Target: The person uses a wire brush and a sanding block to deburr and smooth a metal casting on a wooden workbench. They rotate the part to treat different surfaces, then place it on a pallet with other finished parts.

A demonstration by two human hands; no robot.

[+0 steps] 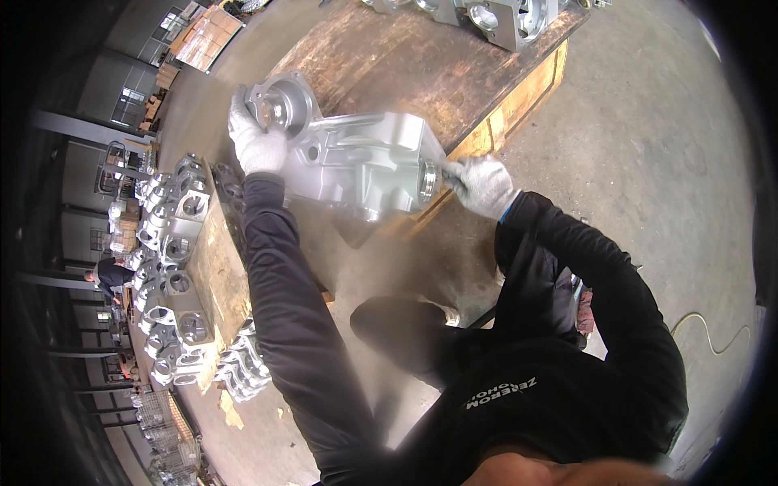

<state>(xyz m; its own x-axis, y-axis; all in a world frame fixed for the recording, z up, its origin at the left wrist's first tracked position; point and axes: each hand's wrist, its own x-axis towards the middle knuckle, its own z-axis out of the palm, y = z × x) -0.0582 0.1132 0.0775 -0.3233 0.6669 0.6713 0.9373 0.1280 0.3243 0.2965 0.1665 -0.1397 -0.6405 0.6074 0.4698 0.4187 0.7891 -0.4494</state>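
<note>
A large silver-grey metal casting [361, 166], like a machine housing with a round open collar at its left end, lies across the near edge of the wooden table. My left hand [258, 139], in a white knit glove, grips the rim of the collar, its fingers reaching into the opening. At the casting's right end, beside a shiny machined ring, is my gloved right hand [485, 187]. Its fingers are closed together against the end; a small dark thing seems to show at the fingertips, too blurred to name.
More castings [510, 20] stand on the far end of the wooden table [389, 61]. To the left, a board-topped stack [220, 263] holds many similar castings. A thin hose [705, 324] lies on the concrete floor at right. Another person [112, 275] is far off at left.
</note>
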